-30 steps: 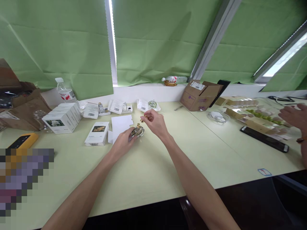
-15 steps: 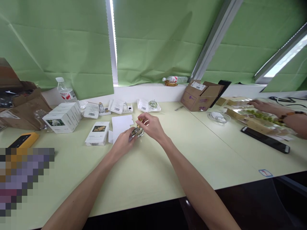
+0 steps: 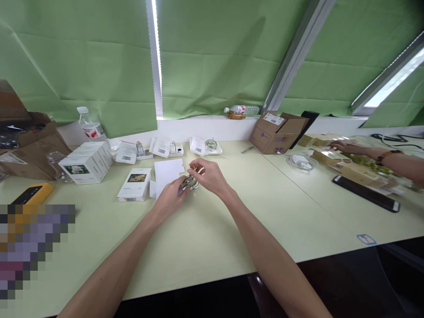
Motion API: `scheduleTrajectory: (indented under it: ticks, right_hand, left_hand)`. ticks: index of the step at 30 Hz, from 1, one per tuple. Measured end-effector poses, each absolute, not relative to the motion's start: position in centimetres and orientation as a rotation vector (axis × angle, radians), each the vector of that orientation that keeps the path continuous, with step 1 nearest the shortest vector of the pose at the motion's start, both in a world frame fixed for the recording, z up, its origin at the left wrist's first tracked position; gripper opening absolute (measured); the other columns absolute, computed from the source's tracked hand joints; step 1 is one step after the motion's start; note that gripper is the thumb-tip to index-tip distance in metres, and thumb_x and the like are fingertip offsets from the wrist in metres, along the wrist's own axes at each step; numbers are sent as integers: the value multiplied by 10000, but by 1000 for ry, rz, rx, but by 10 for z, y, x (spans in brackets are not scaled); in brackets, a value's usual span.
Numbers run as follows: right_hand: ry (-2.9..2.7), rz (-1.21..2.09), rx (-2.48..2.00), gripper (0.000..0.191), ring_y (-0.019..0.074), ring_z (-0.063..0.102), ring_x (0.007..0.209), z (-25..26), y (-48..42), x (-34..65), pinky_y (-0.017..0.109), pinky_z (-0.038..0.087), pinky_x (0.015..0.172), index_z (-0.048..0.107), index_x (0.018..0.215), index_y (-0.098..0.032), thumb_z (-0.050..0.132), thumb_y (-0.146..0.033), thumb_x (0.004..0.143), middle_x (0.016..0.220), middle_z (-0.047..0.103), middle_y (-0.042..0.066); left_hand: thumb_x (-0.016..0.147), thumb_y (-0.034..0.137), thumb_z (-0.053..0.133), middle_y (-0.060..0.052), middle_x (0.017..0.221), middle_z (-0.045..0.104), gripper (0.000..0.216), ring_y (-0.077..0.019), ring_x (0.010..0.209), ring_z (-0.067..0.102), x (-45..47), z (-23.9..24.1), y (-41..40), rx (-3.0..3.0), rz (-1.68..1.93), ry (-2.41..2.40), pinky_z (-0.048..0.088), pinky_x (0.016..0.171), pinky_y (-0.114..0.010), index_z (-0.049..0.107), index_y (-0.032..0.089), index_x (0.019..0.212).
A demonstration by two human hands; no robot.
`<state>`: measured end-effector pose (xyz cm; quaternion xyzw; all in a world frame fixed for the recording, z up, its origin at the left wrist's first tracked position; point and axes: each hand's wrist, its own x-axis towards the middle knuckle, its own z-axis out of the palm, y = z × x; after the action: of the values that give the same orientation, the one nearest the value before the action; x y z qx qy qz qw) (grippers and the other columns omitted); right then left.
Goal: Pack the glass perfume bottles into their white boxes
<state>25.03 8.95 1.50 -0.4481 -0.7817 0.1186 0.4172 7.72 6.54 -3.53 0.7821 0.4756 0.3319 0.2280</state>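
Observation:
My left hand is wrapped round a small clear glass bottle, which it keeps just above the table in front of me. My right hand is closed in a pinch at the bottle's gold top; the fingers hide most of that top. Behind my left hand lies a flat white sheet of card with a cut edge. To its left, a white box with a yellow flower picture rests on the table.
White boxes stand in a row at left, near a yellow device. Along the back are open trays with bagged parts and a round glass bottle. A cardboard carton, coiled cable, phone and another person's hand are right.
My right hand has dipped slightly at the bottle's gold top, while the left keeps its hold. The other person's hand has moved leftward over the items at right.

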Motion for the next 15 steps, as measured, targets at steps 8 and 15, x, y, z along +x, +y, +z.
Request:
scheduleTrajectory:
  ticks: [8,15]
  right_hand:
    - [-1974,319,-1127,142,155,665,770,16,88,250,280,514,703,663,939,-224,544,-288,896,883,723,1]
    - [-1963,349,-1124,160,149,669,755,17,87,250,272,517,698,677,930,-223,532,-283,902,872,730,-4]
  left_hand:
    - [918,283,480,-64,1084,687,292,-239,940,653,77,-34,64,2164,913,1300,467,768,-308,533,231,1200]
    - [920,286,485,-62,1044,690,309,-236,919,650,77,-35,65,2172,909,1305,456,764,-304,521,225,1220]
